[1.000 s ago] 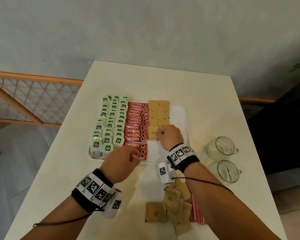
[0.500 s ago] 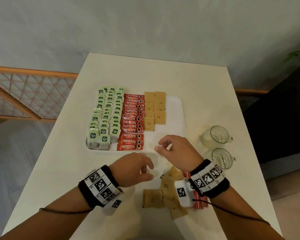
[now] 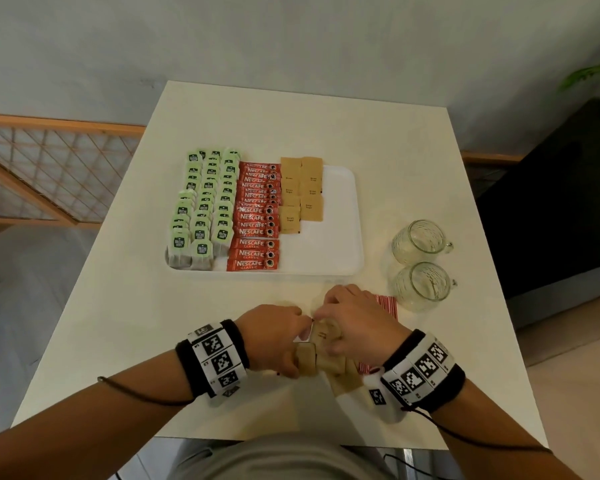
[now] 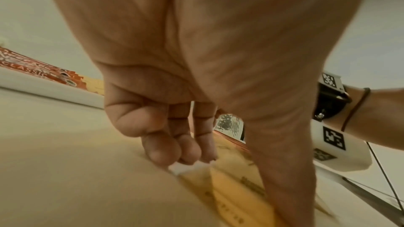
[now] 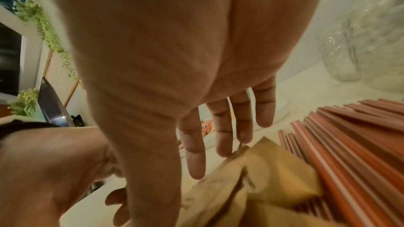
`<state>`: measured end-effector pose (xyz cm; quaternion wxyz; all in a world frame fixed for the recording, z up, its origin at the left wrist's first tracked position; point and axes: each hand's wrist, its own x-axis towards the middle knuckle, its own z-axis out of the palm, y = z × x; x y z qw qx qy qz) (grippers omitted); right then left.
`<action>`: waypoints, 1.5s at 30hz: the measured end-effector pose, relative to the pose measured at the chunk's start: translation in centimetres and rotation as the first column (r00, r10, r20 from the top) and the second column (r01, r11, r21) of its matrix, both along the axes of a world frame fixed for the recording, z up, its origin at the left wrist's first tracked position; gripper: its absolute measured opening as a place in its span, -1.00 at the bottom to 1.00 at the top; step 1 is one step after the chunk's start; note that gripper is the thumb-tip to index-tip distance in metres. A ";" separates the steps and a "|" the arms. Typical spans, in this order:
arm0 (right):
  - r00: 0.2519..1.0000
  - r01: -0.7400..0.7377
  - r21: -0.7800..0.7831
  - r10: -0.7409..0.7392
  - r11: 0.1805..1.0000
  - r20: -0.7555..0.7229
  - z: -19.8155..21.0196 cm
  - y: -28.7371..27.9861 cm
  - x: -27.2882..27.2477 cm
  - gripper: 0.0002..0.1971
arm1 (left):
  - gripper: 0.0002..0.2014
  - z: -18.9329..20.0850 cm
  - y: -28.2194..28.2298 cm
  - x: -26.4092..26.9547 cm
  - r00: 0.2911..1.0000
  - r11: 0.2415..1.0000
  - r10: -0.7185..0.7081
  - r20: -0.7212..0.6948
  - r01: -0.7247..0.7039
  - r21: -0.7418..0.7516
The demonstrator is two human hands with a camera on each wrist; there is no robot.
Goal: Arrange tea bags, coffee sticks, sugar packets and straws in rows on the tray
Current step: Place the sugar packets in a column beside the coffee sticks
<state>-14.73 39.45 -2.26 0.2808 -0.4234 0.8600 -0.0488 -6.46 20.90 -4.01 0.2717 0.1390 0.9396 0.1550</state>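
**Both hands down on the loose sugar pile**

Left hand [image 3: 274, 336] & right hand [image 3: 355, 323] sit together over the loose brown paper sugar packets [image 3: 329, 367] on the white table [image 3: 118, 323], near edge, just short of the white plastic tray [image 3: 340, 216]. Left fingers [image 4: 163, 151] curl at a packet edge; can't tell if it's gripped. Right fingers [image 5: 196, 158] look straight, apart, brushing the heap. I judge packets light, flat, crinkly, slippery when stacked: pinch one by an edge or corner, thumb on top.
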 end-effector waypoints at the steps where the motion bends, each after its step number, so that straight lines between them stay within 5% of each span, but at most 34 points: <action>1: 1.000 -0.005 0.009 0.005 1.000 -0.006 -0.1 0.1 0.1 -0.43 | -0.44 -0.2 0.2 0.1 1.000 1.000 0.002 -0.012 -0.002 -0.001; 14: 0.998 -0.016 0.029 0.017 0.999 -0.056 -0.1 -0.4 0.8 -0.47 | -0.86 -0.8 -0.7 0.6 0.994 0.989 0.106 -0.004 -0.105 0.104; 18: 0.998 -0.034 0.010 0.035 0.999 -0.054 -0.2 -0.5 0.8 -0.32 | -0.88 -0.2 -0.9 0.3 0.977 0.956 0.214 0.022 -0.214 0.203; 27: 0.999 0.008 -0.046 -0.010 0.999 -0.045 0.0 -1.1 0.7 -0.49 | -0.89 -0.5 -1.4 0.0 0.906 0.845 0.416 0.082 -0.419 0.333; 35: 0.981 0.143 -0.206 -0.112 0.968 0.156 0.4 -1.1 0.0 -0.85 | -0.92 -0.3 -2.2 0.0 0.839 0.724 0.536 0.088 -0.511 0.462; 41: 0.934 0.297 -0.308 -0.208 0.904 0.290 0.6 -1.0 -0.7 -0.91 | -0.66 0.0 -2.5 -0.2 0.788 0.628 0.611 0.072 -0.538 0.562; 45: 0.855 0.451 -0.357 -0.281 0.818 0.436 0.8 -1.3 -0.6 -0.83 | -0.67 0.4 -2.7 -0.4 0.748 0.533 0.654 0.113 -0.562 0.633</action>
